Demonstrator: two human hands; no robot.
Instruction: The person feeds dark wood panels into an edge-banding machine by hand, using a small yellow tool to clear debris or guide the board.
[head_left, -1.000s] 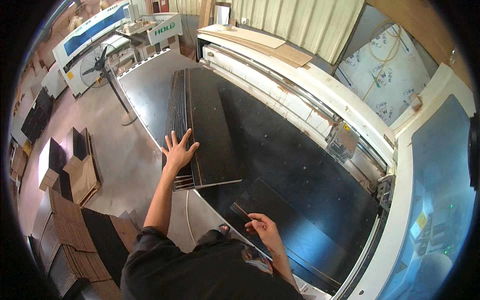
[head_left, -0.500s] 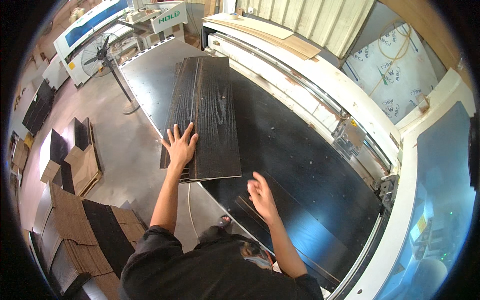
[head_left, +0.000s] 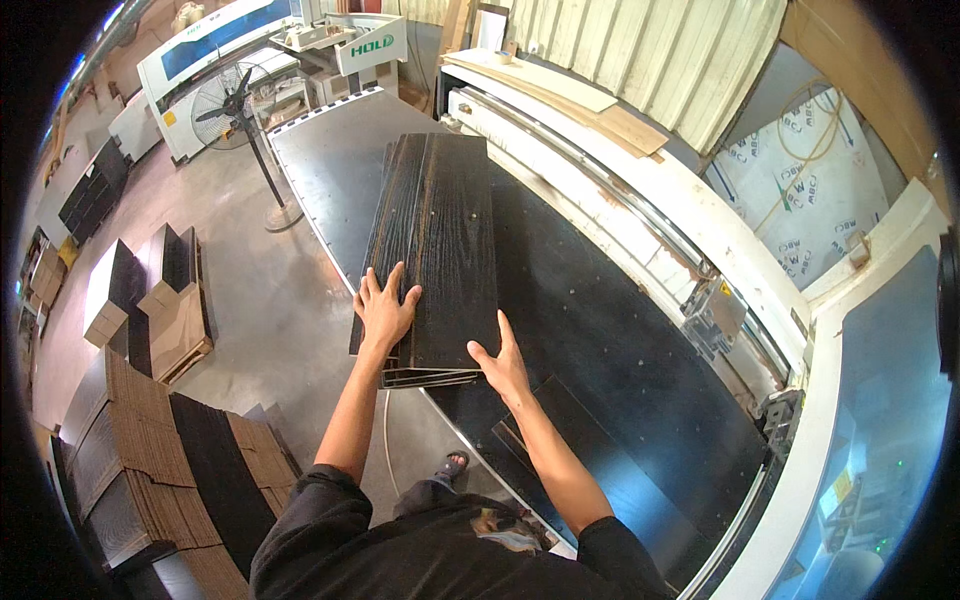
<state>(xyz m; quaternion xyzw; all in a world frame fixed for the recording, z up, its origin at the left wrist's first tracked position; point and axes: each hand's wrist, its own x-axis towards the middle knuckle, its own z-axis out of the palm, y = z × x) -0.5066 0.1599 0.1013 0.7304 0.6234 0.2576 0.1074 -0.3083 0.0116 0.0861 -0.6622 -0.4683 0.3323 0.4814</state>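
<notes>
Several dark wood-grain boards (head_left: pixel 452 230) lie stacked, with edges slightly offset, on the black machine table (head_left: pixel 590 330). My left hand (head_left: pixel 388 312) rests flat on the stack near its left side, fingers spread. At the near right corner, my right hand (head_left: pixel 503 362) touches the boards with its thumb by the near edge and its fingers stretched along the right side. That hand's thumb and fingers stand apart, and its fingers are partly hidden behind one another. Beneath the top board, edges of lower boards show at the near end.
Another dark board (head_left: pixel 580 440) lies on the table to the right. Stacked panels (head_left: pixel 150 450) stand at lower left, with more on a pallet (head_left: pixel 185 350) beyond. A standing fan (head_left: pixel 240 110) is at far left. The machine's white rail (head_left: pixel 620 180) borders the table's far right.
My right hand has moved left and forward, from above the table to the stack's near right corner. My left hand stays on the boards. The whole view has shifted slightly.
</notes>
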